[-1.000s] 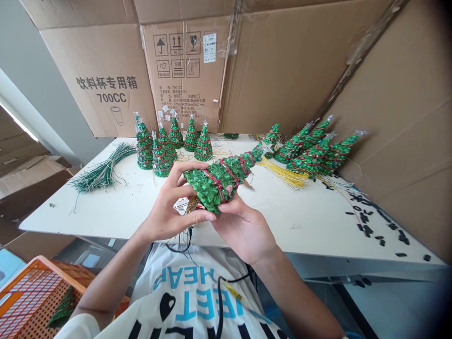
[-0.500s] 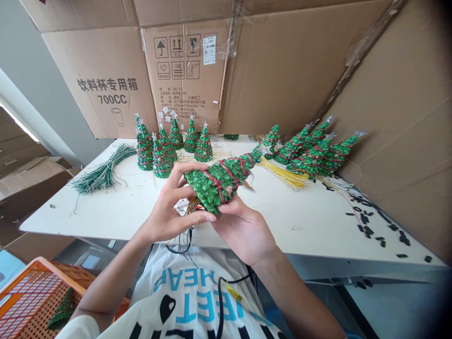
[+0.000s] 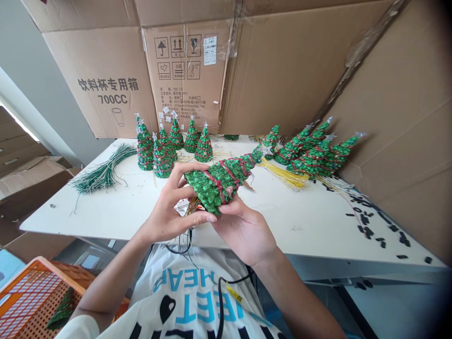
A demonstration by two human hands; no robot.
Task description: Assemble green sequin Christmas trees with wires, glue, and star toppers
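Note:
Both hands hold a small green artificial Christmas tree (image 3: 222,181), wound with red garland and tipped with a silver star. It lies tilted, star toward the upper right, above the table's front part. My left hand (image 3: 169,207) grips its wide base, fingers on top and thumb below. Supporting it from underneath, my right hand (image 3: 247,230) has its thumb on the tree's lower side. Thin wires (image 3: 191,208) hang from the base beside my left palm, running down past the table edge. The inside of the base is turned away from view.
Several decorated trees (image 3: 164,150) stand at the back left, more (image 3: 310,148) at the back right. Green wires (image 3: 106,172) and yellow wires (image 3: 284,174) lie on the white table (image 3: 116,214). Black bits (image 3: 367,230) are strewn right. Cardboard (image 3: 282,70) walls the back; an orange basket (image 3: 42,266) sits lower left.

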